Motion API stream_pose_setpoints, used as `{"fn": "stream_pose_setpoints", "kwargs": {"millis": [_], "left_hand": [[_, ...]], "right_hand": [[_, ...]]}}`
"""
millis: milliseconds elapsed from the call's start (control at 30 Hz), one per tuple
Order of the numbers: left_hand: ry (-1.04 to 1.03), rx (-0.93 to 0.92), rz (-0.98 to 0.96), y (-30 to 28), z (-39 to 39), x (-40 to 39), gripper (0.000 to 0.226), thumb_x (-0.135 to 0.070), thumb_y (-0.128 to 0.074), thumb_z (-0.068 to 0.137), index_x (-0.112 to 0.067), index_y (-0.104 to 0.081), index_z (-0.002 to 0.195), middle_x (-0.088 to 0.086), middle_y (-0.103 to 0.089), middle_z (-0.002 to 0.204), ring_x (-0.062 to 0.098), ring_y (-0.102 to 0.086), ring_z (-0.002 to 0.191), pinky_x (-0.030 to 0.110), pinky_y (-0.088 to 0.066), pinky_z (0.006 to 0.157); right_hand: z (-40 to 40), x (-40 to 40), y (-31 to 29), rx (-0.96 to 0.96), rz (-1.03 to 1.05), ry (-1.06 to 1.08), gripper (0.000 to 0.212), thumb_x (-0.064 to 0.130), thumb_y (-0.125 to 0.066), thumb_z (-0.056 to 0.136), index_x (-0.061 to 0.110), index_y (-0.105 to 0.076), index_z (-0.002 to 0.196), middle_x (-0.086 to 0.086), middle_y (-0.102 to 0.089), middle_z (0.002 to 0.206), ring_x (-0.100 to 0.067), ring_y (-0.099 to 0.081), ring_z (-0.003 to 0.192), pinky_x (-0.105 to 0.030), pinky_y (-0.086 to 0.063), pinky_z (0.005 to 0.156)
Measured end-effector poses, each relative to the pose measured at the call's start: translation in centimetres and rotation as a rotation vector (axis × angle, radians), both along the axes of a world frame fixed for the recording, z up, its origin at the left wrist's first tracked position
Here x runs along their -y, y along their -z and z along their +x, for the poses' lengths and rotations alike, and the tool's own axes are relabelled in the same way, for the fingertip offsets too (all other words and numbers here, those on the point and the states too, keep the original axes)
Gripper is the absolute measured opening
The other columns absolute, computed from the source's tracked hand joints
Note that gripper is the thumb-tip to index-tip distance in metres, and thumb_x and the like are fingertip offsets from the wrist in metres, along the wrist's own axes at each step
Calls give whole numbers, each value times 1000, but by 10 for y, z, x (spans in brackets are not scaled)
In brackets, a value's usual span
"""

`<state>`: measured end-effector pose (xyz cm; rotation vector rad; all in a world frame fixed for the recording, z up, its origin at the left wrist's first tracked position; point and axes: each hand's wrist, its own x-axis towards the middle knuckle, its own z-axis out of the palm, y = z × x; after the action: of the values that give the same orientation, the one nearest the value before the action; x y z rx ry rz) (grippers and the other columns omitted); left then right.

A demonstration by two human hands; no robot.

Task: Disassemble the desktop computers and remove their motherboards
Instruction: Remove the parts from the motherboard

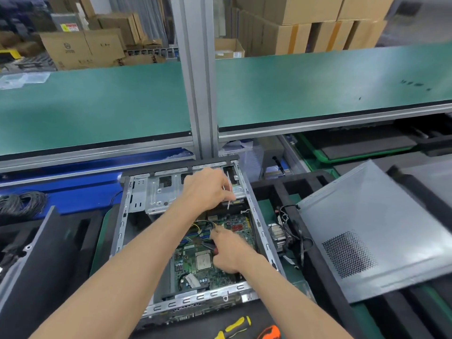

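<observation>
An open desktop case (137, 199) lies in front of me with its green motherboard (193, 263) exposed and a bare processor (203, 261) near the middle. My left hand (206, 189) reaches to the case's far right corner and pinches a thin white cable tie (228, 203). My right hand (227, 250) sits over the board, gripping a small red-handled tool (212, 248) beside yellow and black power wires (203, 225).
The removed grey side panel (367, 241) leans at the right, with a heatsink and fan (278, 234) beside the case. A yellow-handled screwdriver (236, 326) and an orange tool (270, 333) lie at the front edge. Another case (36, 253) is at the left; coiled black cables (22, 201) lie behind.
</observation>
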<state>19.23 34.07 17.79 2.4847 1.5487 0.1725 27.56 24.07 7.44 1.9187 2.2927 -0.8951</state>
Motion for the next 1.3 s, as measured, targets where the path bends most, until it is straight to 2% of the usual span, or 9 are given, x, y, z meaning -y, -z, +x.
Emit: {"fn": "stream_pose_setpoints", "kwargs": {"millis": [133, 233, 367, 433, 600, 833, 933, 1100, 1300], "left_hand": [[62, 245, -171, -9, 35, -4, 27, -46, -78, 80, -26, -72, 62, -13, -66, 52, 1, -65, 55, 25, -53, 63], [76, 407, -285, -8, 64, -5, 25, -33, -79, 83, -18, -74, 63, -4, -69, 55, 7, -67, 52, 28, -58, 66], [74, 462, -319, 3, 89, -11, 27, -24, -79, 85, -10, -74, 63, 2, -69, 56, 8, -63, 50, 25, -58, 66], [116, 412, -355, 7, 95, -15, 25, -22, -74, 90, -12, -75, 67, 3, -73, 65, 6, -65, 58, 25, -55, 70], [257, 266, -434, 1, 89, -24, 31, -23, -62, 98, -18, -67, 129, 1, -67, 129, 14, -62, 118, 32, -44, 107], [216, 457, -535, -16, 21, -27, 16, -17, -62, 97, -14, -77, 94, -4, -77, 85, 10, -74, 82, 26, -60, 75], [196, 315, -606, -13, -23, -26, 14, -12, -62, 96, -11, -76, 96, -3, -77, 86, 9, -74, 81, 26, -61, 76], [236, -276, -474, 21, -80, -13, 26, -12, -57, 92, -25, -77, 102, -11, -73, 104, 6, -65, 94, 29, -53, 86], [302, -311, -504, 77, -92, 2, 20, -25, -54, 97, -27, -65, 113, 3, -52, 135, 20, -46, 129, 38, -39, 105]], "right_hand": [[0, -1, 0, 2, 3, 8, 33, 7, -52, 83, 5, -57, 115, -9, -46, 126, -36, -57, 107, -46, -53, 86], [0, 0, -1, -7, 5, 9, 37, 7, -51, 83, 5, -56, 119, -9, -48, 125, -36, -57, 105, -46, -53, 86], [2, 1, -1, -35, -6, 23, 18, 6, -51, 82, 6, -53, 100, 1, -42, 86, -30, -53, 84, -39, -46, 68], [2, 1, -2, -41, -14, 28, 16, 6, -52, 82, 6, -53, 98, 2, -41, 84, -29, -52, 83, -39, -48, 70], [2, -1, 0, -46, -19, 17, 33, 6, -52, 80, 3, -58, 113, -12, -53, 127, -35, -59, 100, -45, -56, 83], [3, -5, 6, -63, -30, 26, 14, 6, -52, 77, 10, -53, 90, -11, -57, 107, -33, -61, 91, -47, -59, 80], [2, -7, 6, -45, -37, 19, 11, 8, -53, 79, 12, -51, 89, -10, -57, 104, -31, -60, 90, -44, -58, 78], [-2, -9, 6, -25, -43, 7, 10, 9, -52, 81, 12, -51, 91, -10, -56, 104, -32, -60, 90, -40, -56, 74], [-4, -11, 8, 2, -66, 3, 19, 7, -51, 80, 8, -54, 99, -12, -57, 108, -31, -61, 94, -44, -58, 81]]}}
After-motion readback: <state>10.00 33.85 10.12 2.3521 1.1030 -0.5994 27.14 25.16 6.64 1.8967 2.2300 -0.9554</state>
